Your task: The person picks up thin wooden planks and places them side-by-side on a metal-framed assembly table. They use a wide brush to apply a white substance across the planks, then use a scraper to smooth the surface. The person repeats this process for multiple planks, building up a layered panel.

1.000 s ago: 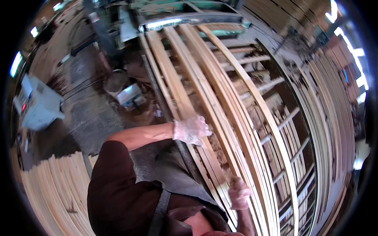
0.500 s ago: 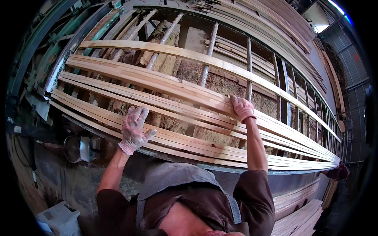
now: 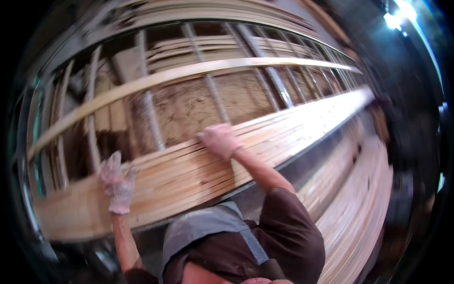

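A broad band of long pale wooden strips point(image 3: 175, 177) lies side by side across the near part of a metal roller rack, the strips pressed close together. My left hand point(image 3: 116, 182), in a whitish knitted glove, rests against the strips toward their left end, fingers stretched out and thumb apart. Over the band's far edge, near its middle, curls my right hand point(image 3: 220, 140) in a pinkish glove, fingers bent round the outermost strips; its fingertips are partly hidden. One separate strip point(image 3: 175, 74) lies farther off across the rollers. The picture is smeared by motion.
Metal rollers point(image 3: 215, 97) cross the rack, with more wooden strips point(image 3: 198, 45) lower down behind them. Stacked long boards point(image 3: 352, 213) lie at the right, behind my right arm. Further boards point(image 3: 222, 14) lie beyond the far rail. A bright lamp point(image 3: 392, 20) shines at upper right.
The strips, spread in separate groups before, now lie gathered in one tight band. My view has turned toward the right. Both hands have come to the band's far side.
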The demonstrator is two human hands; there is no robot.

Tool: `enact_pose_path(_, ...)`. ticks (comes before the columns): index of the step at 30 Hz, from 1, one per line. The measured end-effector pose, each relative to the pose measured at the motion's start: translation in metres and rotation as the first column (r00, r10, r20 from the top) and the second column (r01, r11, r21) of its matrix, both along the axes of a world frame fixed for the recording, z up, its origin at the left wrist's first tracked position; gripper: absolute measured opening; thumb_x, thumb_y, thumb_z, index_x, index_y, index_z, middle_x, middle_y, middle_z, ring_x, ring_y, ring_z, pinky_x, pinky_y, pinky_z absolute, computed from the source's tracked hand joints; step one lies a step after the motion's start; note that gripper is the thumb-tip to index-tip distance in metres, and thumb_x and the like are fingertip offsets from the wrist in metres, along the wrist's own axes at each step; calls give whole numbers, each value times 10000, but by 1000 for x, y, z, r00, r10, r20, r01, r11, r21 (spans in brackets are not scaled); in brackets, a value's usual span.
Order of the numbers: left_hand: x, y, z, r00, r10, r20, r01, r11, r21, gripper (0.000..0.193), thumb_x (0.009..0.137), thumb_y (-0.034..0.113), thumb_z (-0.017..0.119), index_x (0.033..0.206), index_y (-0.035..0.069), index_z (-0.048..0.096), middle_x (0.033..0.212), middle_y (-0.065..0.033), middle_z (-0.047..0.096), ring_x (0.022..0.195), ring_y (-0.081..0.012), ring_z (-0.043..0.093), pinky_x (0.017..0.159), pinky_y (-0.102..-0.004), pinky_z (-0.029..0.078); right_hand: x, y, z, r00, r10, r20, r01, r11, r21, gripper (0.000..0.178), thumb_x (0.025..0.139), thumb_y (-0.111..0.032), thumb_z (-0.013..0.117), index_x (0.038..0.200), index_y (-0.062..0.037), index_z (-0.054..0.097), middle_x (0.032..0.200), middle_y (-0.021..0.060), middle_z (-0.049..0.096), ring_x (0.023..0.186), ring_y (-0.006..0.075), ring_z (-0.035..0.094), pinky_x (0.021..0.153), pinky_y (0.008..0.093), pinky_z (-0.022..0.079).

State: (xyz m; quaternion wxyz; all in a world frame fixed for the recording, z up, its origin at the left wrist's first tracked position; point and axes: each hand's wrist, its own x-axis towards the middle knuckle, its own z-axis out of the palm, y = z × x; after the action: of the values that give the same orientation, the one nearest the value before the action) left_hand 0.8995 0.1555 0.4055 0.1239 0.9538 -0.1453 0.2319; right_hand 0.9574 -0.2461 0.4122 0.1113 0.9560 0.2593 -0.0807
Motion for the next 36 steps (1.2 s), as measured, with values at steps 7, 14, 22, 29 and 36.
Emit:
enact_pose_path(7,36,-47,-9,955,-65,-290,64,998,-12,416,989,366,612,1095,-24,711,945,-217,704,902,-423,623,813,-498,489,2,-17,13,952,-306,32,251,834,492,453,945,-516,570,897,-88,709,860,123,693,885,321,671,841,455,514)
enact_pose_path(14,33,-42,-11,942,-2,-335,-7,1000,-24,386,982,332,628,1170,4,702,1074,-177,715,1039,-405,623,902,-497,494,12,-15,16,925,-282,-253,356,876,325,424,933,-456,556,945,-64,719,950,146,698,925,328,669,901,464,516)
enact_pose_path(22,20,-59,1,977,-181,-109,182,983,3,507,896,348,697,1314,71,623,1262,-110,651,1191,-373,588,1033,-506,453,-7,-16,-8,989,-147,13,132,920,368,295,985,-388,565,962,-146,730,961,84,734,899,302,680,791,450,507)
enact_pose_path(29,-51,-129,-9,798,-584,-146,511,786,-349,691,965,578,531,1431,68,541,1354,-140,608,1302,-333,544,1175,-520,366,-1,-17,-17,956,-292,-12,256,817,516,330,992,-372,577,935,-86,732,887,120,717,896,332,666,824,463,495)
enact_pose_path(36,-33,-123,-14,730,-646,-221,506,729,-461,706,839,487,673,1397,68,568,1370,-136,600,1309,-317,539,1192,-518,356,17,-11,1,952,-239,-190,298,867,401,341,1012,-363,523,976,-90,724,942,123,721,908,338,665,831,456,499)
